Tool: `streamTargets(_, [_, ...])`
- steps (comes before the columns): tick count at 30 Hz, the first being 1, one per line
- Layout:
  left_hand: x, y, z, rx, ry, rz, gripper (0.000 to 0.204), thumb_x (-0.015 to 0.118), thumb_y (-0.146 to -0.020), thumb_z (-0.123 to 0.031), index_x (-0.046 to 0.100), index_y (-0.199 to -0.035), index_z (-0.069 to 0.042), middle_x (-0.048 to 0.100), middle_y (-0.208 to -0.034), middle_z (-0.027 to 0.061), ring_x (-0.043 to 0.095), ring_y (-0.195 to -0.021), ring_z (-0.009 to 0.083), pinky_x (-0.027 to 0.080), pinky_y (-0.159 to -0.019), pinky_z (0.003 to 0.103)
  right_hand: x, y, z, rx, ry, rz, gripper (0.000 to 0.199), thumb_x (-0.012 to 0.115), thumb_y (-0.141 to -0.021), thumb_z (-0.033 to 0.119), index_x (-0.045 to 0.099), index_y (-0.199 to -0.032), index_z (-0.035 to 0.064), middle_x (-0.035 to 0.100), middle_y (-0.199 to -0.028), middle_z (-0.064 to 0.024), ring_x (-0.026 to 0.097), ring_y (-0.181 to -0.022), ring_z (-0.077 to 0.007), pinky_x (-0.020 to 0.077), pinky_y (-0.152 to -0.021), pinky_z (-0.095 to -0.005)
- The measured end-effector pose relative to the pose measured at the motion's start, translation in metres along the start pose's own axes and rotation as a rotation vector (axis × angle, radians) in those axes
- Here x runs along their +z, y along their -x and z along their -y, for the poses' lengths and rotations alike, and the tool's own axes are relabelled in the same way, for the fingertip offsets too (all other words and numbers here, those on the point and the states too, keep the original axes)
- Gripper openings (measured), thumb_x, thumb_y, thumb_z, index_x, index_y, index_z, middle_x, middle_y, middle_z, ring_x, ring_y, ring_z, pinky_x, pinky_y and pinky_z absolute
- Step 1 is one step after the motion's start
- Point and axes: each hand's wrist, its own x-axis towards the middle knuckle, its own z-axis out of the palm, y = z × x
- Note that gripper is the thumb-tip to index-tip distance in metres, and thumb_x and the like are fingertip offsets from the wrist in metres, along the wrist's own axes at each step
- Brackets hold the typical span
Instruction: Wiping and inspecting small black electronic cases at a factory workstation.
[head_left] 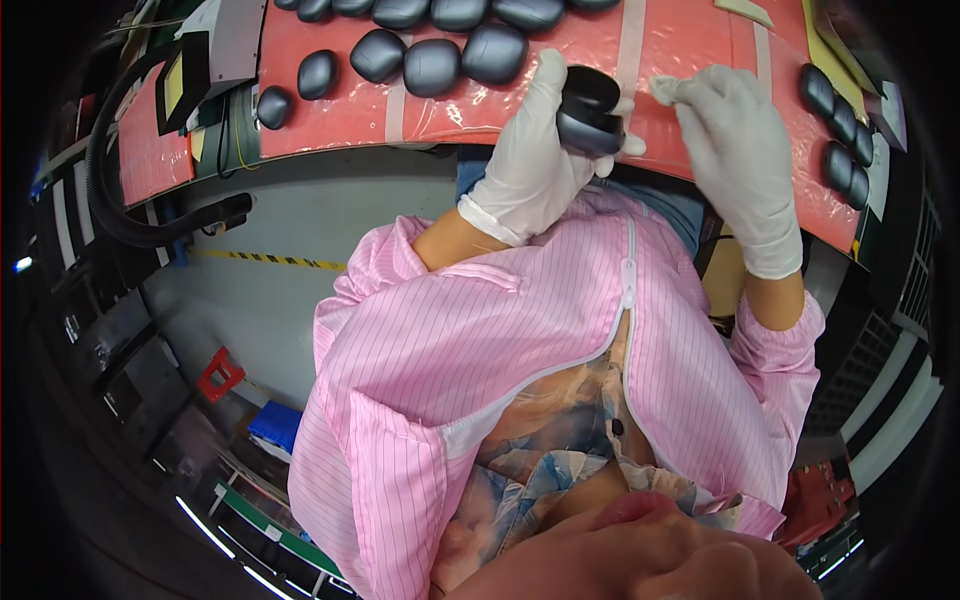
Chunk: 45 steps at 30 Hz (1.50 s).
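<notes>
My left hand [530, 160], in a white glove, grips a dark rounded shell part [588, 110] and holds it just above the near edge of the red work mat [690, 50]. My right hand [740, 150], also gloved in white, pinches a small white wipe [668, 90] close to the right side of that part. Both forearms come out of pink striped sleeves [480, 330].
Several more dark rounded shells [432, 66] lie in rows at the mat's far left, and a few others [838, 140] line its right edge. A black hose [110, 200] curves at the left of the bench. Grey floor with a yellow-black stripe [270, 260] lies below.
</notes>
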Motion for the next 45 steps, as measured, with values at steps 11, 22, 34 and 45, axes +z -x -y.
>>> streamTargets(11, [0.0,-0.003,-0.001,-0.087,-0.036,0.01,0.06,0.031,-0.098,-0.058,0.055,-0.103,-0.004,0.065,-0.098,0.014,0.065,-0.075,0.0244,0.043,-0.056,0.028,0.006,-0.005,-0.006,-0.17,-0.25,-0.015,0.021,0.063,-0.077,0.002,0.07,-0.095,0.0095,0.059,-0.081,-0.006,0.056,-0.08,-0.026,0.045,-0.071,-0.0373])
streamTargets(22, [-0.01,-0.009,-0.013,-0.22,0.168,0.052,0.077,0.033,-0.091,-0.069,0.054,-0.112,0.002,0.065,-0.105,0.0193,0.068,-0.081,0.0297,0.053,-0.062,0.031,0.023,0.032,-0.038,0.238,-0.528,-0.132,0.028,0.062,-0.083,0.002,0.063,-0.111,0.0019,0.056,-0.126,-0.0201,0.053,-0.12,-0.0331,0.0414,-0.101,-0.0376])
streamTargets(34, [0.009,0.002,-0.008,-0.067,0.155,0.151,0.049,0.046,-0.094,-0.026,0.043,-0.131,0.006,0.055,-0.127,0.0201,0.054,-0.117,0.0296,0.044,-0.101,0.039,0.019,0.018,0.021,-0.014,-0.614,-0.347,0.032,0.065,-0.071,-0.005,0.069,-0.099,0.0086,0.059,-0.088,-0.0065,0.055,-0.078,-0.025,0.0454,-0.071,-0.0343])
streamTargets(45, [0.018,-0.003,-0.005,-0.138,0.303,0.107,0.049,0.035,-0.098,-0.036,0.05,-0.122,0.003,0.057,-0.12,0.0127,0.054,-0.113,0.0237,0.041,-0.102,0.038,0.042,0.017,0.027,0.356,-0.791,-0.555,0.028,0.064,-0.076,-0.009,0.068,-0.099,0.0049,0.059,-0.084,-0.0071,0.056,-0.073,-0.0204,0.0454,-0.061,-0.0289])
